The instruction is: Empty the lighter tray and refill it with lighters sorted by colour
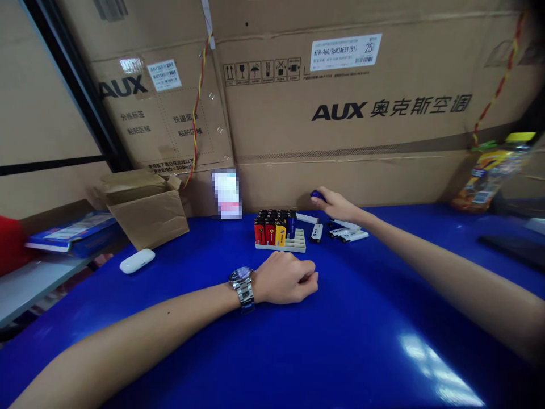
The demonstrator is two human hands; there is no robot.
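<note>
My right hand (336, 203) is closed around a dark blue lighter (317, 196), holding it above the far part of the blue table. Below and to its left stands a white tray (296, 247) with upright lighters, among them a red lighter (269, 233), a yellow lighter (280, 233) and a blue lighter (291, 225). Slots at the tray's right side hold nothing. Loose white lighters lie to the right, one white lighter (316, 232) beside the tray and several more under my right hand. My left hand (287, 278) rests curled in a loose fist on the table in front of the tray.
Large cardboard boxes (383, 145) wall off the back of the blue table (272, 352). A small open carton (149, 213), a white oval case (137, 261) and a blurred-out upright screen (227, 193) stand left. At right are a drink bottle (489, 176) and a dark flat object (513, 251).
</note>
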